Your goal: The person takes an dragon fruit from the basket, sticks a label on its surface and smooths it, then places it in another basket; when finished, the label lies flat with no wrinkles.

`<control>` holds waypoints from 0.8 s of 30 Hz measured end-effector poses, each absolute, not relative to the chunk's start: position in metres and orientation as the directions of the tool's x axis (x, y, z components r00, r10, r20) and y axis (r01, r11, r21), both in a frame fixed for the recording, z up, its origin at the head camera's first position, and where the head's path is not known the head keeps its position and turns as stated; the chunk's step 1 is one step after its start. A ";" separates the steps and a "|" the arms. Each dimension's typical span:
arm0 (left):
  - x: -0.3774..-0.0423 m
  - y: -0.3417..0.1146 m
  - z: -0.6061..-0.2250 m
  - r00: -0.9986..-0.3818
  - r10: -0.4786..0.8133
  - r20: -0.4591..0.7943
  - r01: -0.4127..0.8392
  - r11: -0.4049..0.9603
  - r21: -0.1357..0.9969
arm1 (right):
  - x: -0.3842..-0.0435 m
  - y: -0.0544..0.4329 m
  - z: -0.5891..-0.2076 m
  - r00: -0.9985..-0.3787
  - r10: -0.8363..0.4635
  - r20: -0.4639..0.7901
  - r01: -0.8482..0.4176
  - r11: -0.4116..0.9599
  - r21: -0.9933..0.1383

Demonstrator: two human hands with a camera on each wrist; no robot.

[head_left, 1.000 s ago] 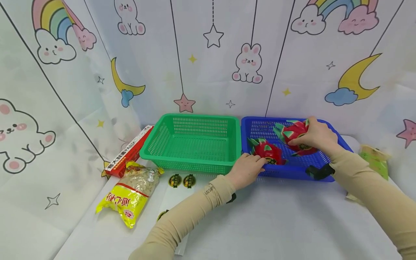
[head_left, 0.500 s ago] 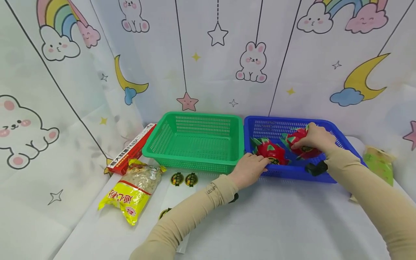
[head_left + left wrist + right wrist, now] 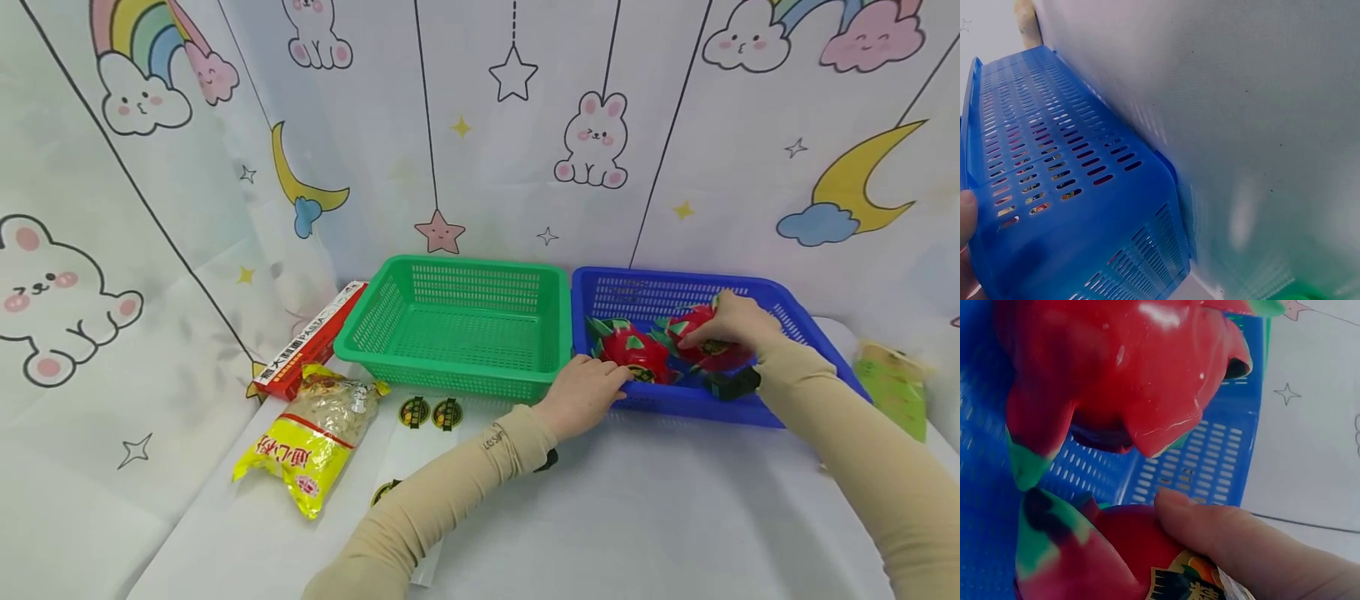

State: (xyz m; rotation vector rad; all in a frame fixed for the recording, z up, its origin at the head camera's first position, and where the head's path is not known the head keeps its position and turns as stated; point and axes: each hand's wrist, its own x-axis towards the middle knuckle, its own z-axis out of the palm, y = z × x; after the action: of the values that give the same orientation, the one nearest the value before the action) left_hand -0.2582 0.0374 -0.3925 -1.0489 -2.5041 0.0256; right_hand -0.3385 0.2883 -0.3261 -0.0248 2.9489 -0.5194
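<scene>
Inside the blue plastic basket (image 3: 690, 402) lie two red dragon fruits with green tips. My right hand (image 3: 738, 325) holds the right-hand dragon fruit (image 3: 701, 337) from above, low in the basket; its thumb (image 3: 1210, 525) presses beside a black and gold sticker in the right wrist view. Close to its left is the other dragon fruit (image 3: 633, 350), which also carries such a sticker. My left hand (image 3: 583, 396) grips the basket's front rim near the left corner. In the left wrist view, only part of that hand (image 3: 965, 215) shows, at the rim.
A green basket (image 3: 457, 379) stands against the blue one's left side. Further left are a red pasta box (image 3: 307, 346) and a yellow bag of pasta (image 3: 307, 450). Round stickers (image 3: 415, 412) lie on a pale strip in front. A green package (image 3: 892, 387) sits at right.
My right hand has lowered its dragon fruit into the blue basket, closer to the other one. The left hand stays on the rim. The head view has shifted slightly.
</scene>
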 end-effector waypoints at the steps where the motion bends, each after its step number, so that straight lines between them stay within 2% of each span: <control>1: -0.258 0.037 -0.393 -0.626 0.684 0.375 0.677 0.715 -0.174 | -0.339 0.289 -0.326 -0.988 -0.041 -0.149 0.013 0.939 -0.344; 10: -0.257 0.038 -0.391 -0.626 0.683 0.377 0.683 0.713 -0.157 | -0.347 0.296 -0.328 -0.970 -0.062 -0.234 0.028 0.932 -0.363; 17: -0.258 0.039 -0.392 -0.624 0.688 0.371 0.681 0.712 -0.174 | -0.350 0.306 -0.333 -0.933 -0.053 -0.355 0.071 0.942 -0.327; 24: -0.258 0.038 -0.393 -0.619 0.689 0.377 0.679 0.711 -0.185 | -0.351 0.306 -0.334 -0.917 -0.059 -0.395 0.080 0.942 -0.326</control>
State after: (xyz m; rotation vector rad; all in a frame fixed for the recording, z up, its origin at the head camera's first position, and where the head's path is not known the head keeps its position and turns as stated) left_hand -0.2577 0.0381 -0.3933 -1.0539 -2.4949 0.0332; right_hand -0.3510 0.3061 -0.3338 0.0151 2.6890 -0.4750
